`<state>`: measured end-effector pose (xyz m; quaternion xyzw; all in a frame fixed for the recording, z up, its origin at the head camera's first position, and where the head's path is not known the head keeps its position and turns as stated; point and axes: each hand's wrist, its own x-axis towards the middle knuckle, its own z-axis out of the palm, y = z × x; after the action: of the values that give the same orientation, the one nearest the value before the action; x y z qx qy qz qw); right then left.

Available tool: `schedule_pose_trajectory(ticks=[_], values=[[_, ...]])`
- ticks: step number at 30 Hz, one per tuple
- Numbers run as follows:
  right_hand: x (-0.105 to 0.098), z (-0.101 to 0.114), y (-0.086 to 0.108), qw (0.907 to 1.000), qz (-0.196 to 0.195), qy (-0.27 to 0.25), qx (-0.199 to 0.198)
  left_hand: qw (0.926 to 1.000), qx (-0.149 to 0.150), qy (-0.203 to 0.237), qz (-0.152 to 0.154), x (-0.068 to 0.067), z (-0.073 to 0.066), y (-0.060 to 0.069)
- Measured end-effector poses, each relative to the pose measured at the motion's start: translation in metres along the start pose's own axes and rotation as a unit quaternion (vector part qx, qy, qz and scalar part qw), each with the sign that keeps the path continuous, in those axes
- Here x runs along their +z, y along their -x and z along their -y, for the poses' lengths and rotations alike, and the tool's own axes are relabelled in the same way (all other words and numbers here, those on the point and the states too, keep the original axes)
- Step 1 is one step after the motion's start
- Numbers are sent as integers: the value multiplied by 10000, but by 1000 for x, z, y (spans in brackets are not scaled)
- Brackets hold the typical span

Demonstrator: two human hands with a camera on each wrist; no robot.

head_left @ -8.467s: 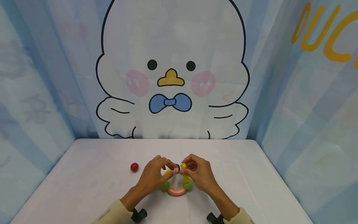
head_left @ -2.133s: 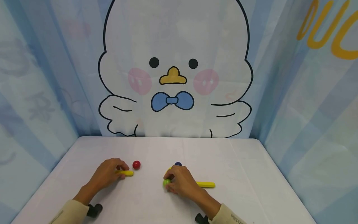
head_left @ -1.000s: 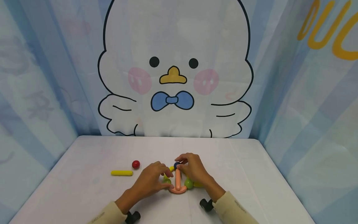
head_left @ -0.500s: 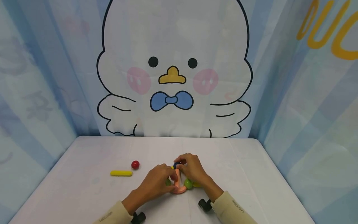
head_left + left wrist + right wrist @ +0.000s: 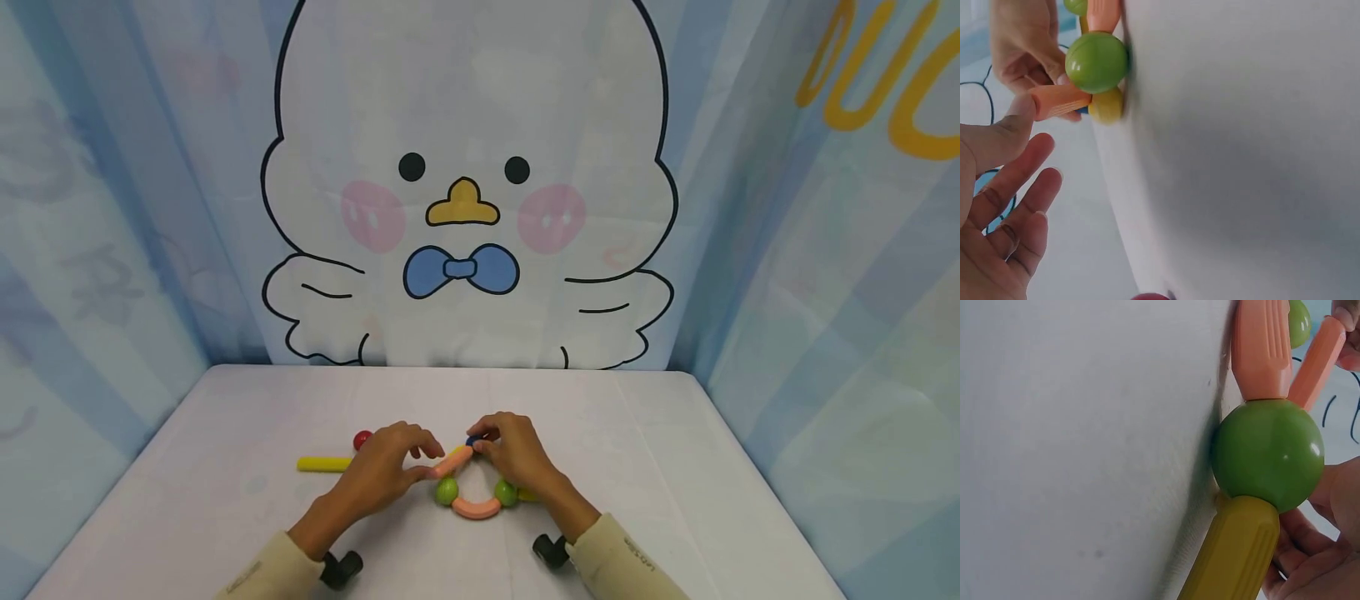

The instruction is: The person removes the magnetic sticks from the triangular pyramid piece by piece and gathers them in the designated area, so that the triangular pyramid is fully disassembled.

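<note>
An orange stick (image 5: 453,461) slants from the blue ball (image 5: 473,442) down to my left hand (image 5: 381,472), whose thumb touches its outer end while the other fingers are spread, as the left wrist view shows. My right hand (image 5: 519,451) pinches the blue ball. Below lies a curved orange piece (image 5: 477,509) between two green balls (image 5: 446,491) (image 5: 506,492). Part of a yellow piece (image 5: 1107,105) shows behind the near green ball (image 5: 1096,62) in the left wrist view. A yellow stick (image 5: 1232,550) joins the green ball (image 5: 1267,455) in the right wrist view.
A yellow stick (image 5: 324,464) and a red ball (image 5: 363,439) lie on the white table (image 5: 247,500) left of my left hand, which partly covers both. A printed cloth (image 5: 465,100) hangs behind the table.
The orange stick's lower end has swung up and left with my left hand, off the curved piece. Its top stays by the blue ball, and my right hand has hardly moved.
</note>
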<state>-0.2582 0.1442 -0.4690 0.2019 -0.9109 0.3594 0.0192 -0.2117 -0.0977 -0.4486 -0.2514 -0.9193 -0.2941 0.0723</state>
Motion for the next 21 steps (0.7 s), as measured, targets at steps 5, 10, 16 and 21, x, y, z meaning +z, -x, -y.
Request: schedule_pose_trajectory(ticks=[5, 10, 16, 21], values=[[1, 1, 1, 10000, 25, 41, 34, 9998, -180, -76, 107, -1, 4, 3], [0, 2, 1, 10000, 61, -22, 61, 9994, -173, 33, 296, 2, -2, 2], [1, 1, 1, 10000, 24, -15, 6, 9998, -187, -104, 48, 13, -5, -6], [1, 1, 0, 10000, 60, 44, 53, 9986, -511, -96, 35, 12, -3, -9]])
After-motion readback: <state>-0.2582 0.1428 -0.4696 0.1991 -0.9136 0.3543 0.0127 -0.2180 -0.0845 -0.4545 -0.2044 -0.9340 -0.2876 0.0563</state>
